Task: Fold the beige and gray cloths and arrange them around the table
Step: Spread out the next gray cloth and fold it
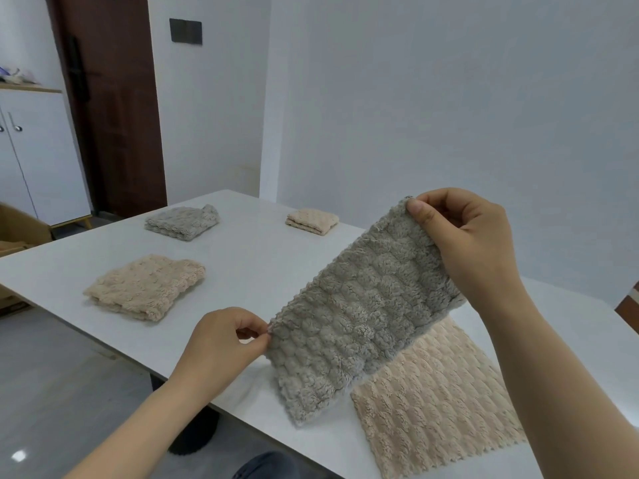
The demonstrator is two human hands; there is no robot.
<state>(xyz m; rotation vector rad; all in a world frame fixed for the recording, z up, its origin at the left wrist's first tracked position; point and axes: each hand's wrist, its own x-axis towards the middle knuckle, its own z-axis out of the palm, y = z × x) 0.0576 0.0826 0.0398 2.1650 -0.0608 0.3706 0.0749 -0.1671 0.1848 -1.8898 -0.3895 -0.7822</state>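
Here the left hand (221,344) and right hand (463,240) hold the gray cloth (352,316) above the near surface (259,264), fingers clamped on opposite corners, and such thin pinches could slip, dropping it crooked onto the flat beige cloth (439,406).

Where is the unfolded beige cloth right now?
In the head view, the unfolded beige cloth lies flat at the table's near right, partly under the gray cloth that both hands hold up.

Gray cloth (356,316) hangs doubled above a flat beige cloth (435,399); three folded cloths (145,286) lie beyond.
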